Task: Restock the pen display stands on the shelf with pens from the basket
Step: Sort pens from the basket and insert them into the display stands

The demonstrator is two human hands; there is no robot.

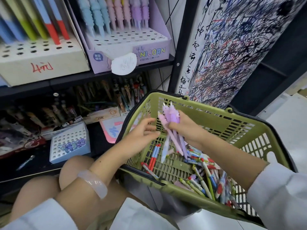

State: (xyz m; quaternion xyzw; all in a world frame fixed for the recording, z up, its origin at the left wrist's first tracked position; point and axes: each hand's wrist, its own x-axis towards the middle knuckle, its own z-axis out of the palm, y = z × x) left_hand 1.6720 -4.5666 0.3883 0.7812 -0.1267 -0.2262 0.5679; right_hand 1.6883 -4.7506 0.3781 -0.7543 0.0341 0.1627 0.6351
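Above the basket, the right hand grips a bundle of purple pens pointing up toward the unicorn stand, with the open left hand just beside.

The lower shelf's pens are blurred and dark; basket corner cut off.

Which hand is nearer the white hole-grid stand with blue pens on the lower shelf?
Left. The left hand hovers just right of the white hole-grid stand; the right hand, gripping pastel pens, is farther right over the green basket.
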